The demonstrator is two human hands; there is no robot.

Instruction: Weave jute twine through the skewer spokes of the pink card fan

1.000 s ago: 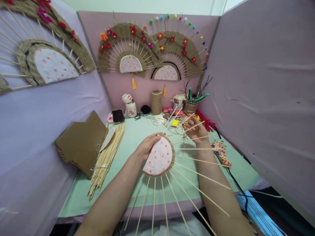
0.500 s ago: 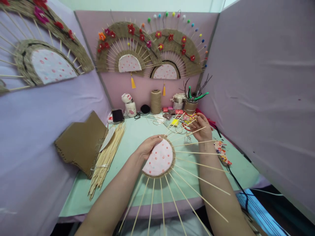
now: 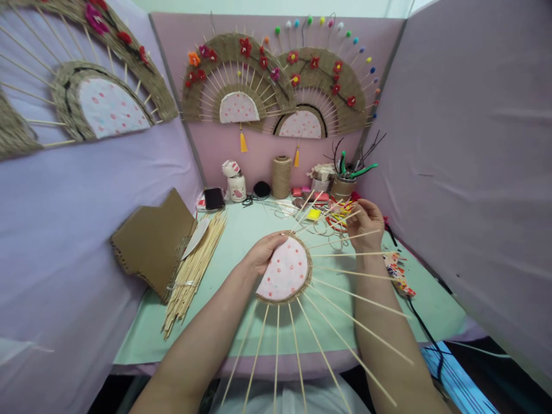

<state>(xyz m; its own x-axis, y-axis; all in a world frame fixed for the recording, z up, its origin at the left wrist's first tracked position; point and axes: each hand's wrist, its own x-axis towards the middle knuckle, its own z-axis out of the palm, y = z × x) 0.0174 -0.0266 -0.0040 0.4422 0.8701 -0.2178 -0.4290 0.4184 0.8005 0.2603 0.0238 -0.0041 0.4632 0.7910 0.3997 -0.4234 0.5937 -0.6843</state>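
Well, from where I stand, both hands are busy over the middle of the worktop [image 3: 235, 241]. Over there the left hand [image 3: 265, 252] is closed on the far corner of a spotted half-circle [image 3: 284, 270], thumb on top, its straight edge facing left. A shadow beneath suggests the piece is lifted a little. Brown cord [image 3: 310, 267] lines its curved rim, and thin sticks [image 3: 276, 356] spread from it toward the far right, the right and the near edge.

The right hand [image 3: 365, 224] is up among the stick tips on the far right, fingers curled and drawn close together as in a pinch. I cannot tell whether it has hold of a stick, a strand or nothing.

To my eye, the step in hand is fine work around the sticks, one hand steadying and the other working. The next move seems to call for a firm left grip and light right fingers, so the tips aren't bent or snagged.

Left of the arms lie a bundle of sticks [image 3: 192, 282] and some cardboard [image 3: 153, 241]; a spool [image 3: 282, 178] stands at the far side.
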